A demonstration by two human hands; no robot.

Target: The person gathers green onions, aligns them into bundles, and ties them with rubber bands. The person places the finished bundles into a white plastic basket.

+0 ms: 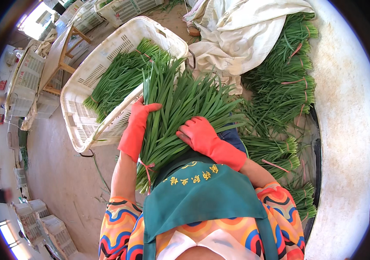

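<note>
A large bunch of long flat green leafy stalks, with a pink tie near its pale lower end, lies across my lap over a green apron. My left hand, in a red rubber glove, grips its left side with the thumb over the leaves. My right hand, also red-gloved, has its fingers curled on the bunch's right side. Just beyond sits a white perforated plastic basket holding tied green bundles, partly hidden by the bunch in my hands.
More tied bundles line the right side along a pale, stained surface. A white cloth covers part of the pile at the top. More crates and a wooden bench stand left, on a dusty floor.
</note>
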